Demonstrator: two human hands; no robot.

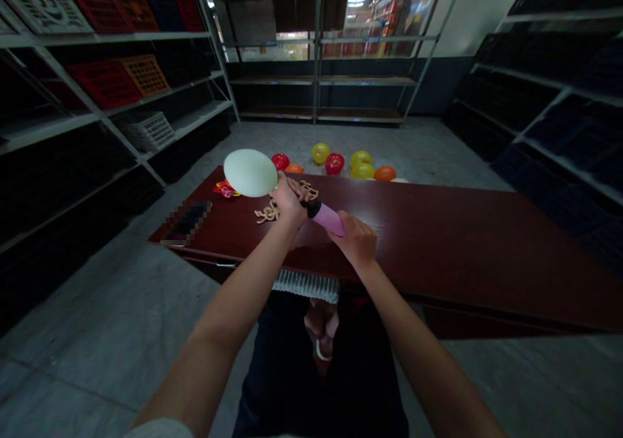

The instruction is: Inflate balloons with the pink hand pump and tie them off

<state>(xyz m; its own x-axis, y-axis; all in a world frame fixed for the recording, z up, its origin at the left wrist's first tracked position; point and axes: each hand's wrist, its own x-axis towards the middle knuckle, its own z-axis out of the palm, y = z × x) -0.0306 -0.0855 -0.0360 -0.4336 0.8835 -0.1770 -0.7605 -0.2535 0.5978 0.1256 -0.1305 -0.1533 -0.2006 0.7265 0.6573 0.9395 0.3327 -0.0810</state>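
Observation:
A partly inflated white balloon [250, 173] sticks out to the left above the table. My left hand [288, 199] is closed round its neck, where it meets the front end of a hand-held balloon pump. Pink with a black collar, the pump [328, 219] slants down to the right. My right hand [359, 238] grips the pink part; its fingers are partly hidden behind it. Beneath and beyond my left hand lie beige uninflated long balloons [267, 213]. Several small red and yellow pieces [224, 189], apparently uninflated balloons, lie behind the white balloon.
The dark red table [438, 243] stretches to the right. A phone [187, 222] lies at its left end. Inflated balloons, including a red one [334, 163], rest on the floor beyond. Metal shelves [316, 81] stand around, with plastic crates [146, 74] at left.

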